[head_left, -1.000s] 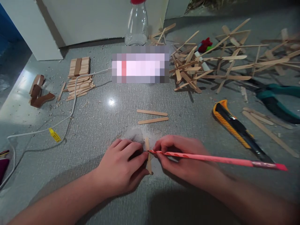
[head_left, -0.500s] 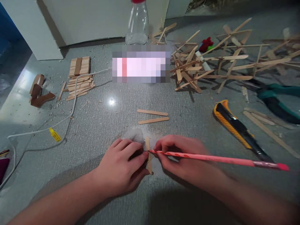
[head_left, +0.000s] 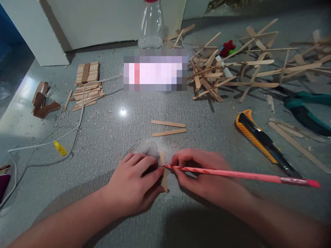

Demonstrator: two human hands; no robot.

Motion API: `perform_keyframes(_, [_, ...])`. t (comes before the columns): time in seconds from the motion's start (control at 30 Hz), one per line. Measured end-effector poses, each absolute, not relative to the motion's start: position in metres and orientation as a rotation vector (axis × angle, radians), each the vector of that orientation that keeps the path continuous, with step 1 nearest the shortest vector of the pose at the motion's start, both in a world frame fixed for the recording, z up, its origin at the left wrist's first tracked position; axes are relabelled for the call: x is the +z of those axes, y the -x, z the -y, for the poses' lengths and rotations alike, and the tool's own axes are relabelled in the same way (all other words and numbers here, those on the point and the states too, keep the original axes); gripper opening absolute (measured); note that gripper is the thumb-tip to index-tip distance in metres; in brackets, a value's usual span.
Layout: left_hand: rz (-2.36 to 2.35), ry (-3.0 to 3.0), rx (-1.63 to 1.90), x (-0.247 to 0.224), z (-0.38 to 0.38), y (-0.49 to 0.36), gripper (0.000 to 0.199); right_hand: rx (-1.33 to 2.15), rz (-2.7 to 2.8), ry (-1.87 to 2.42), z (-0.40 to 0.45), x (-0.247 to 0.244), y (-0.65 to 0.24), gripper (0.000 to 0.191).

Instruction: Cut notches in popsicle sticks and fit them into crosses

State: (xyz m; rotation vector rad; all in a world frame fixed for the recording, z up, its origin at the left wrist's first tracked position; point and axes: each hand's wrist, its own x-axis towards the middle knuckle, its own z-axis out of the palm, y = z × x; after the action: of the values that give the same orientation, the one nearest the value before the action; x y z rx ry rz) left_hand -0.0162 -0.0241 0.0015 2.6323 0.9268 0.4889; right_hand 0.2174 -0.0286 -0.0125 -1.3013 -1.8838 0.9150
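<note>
My left hand [head_left: 136, 175] is closed, its fingertips holding a wooden craft stick [head_left: 164, 181] flat on the grey surface. A small edge of something pale shows under those fingertips, too covered to make out. From the other side my right hand [head_left: 199, 168] pinches a pink pencil [head_left: 232, 174] low, near its point. The pencil tip touches the stick around its middle, beside the left fingertips. Just beyond the hands lie an upper loose craft stick [head_left: 168, 124] and a lower craft stick [head_left: 169, 132], side by side.
A yellow-black utility knife [head_left: 258, 137] and green-handled pliers [head_left: 305, 106] lie to the right. Assembled stick shapes [head_left: 207, 75] spread behind them. A bundle of sticks [head_left: 87, 74] and a white cable [head_left: 81, 115] are left. A clear bottle [head_left: 152, 27] stands behind a blurred bright rectangle [head_left: 155, 73].
The pencil's eraser end has shifted very slightly to the right. Both hands and the craft stick stay in place.
</note>
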Motion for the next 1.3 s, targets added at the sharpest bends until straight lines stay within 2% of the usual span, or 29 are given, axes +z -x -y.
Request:
perform_keyframes(0.87, [-0.906, -2.642, 0.477, 0.0017, 0.0234, 0.0171, 0.029, 0.904, 1.835, 1.271, 0.0309, -0.0120, -0.2189, 0.019])
perform_keyframes(1.0, [-0.906, -2.650, 0.470, 0.0020, 0.0231, 0.0170, 0.030, 0.980, 1.861, 1.200, 0.0329, -0.0120, -0.2198, 0.012])
perform_keyframes(1.3, [-0.851, -2.675, 0.515, 0.0033, 0.0246, 0.0149, 0.020, 1.004, 1.888, 1.186, 0.0317, -0.0114, -0.2179, 0.009])
